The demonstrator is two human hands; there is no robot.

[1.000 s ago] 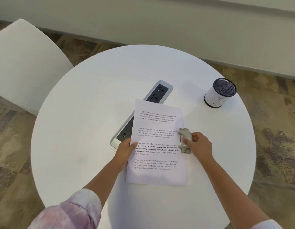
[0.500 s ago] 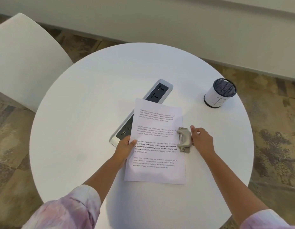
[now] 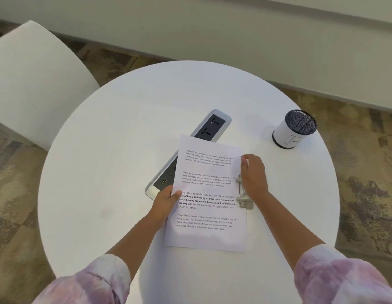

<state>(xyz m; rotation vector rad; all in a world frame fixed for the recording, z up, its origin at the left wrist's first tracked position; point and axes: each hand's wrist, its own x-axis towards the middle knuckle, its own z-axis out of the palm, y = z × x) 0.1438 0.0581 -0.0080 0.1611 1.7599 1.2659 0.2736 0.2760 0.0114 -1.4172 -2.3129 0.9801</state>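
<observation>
On the table [image 3: 124,150], the left hand [image 3: 166,202] pinches the paper [image 3: 209,235] beside the punch [image 3: 244,201].

Matt white paper [image 3: 209,194], brushed metal hole punch [image 3: 243,197], smooth white table [image 3: 116,163]

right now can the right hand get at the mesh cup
Probably yes: the right hand sits over the hole punch, and only bare table lies between it and the mesh cup, which stands upright farther right.

Round the paper [image 3: 208,194]: open tabletop [image 3: 116,163] at nine, socket strip [image 3: 212,126] crowding eleven, pen cup [image 3: 293,130] at two.
</observation>
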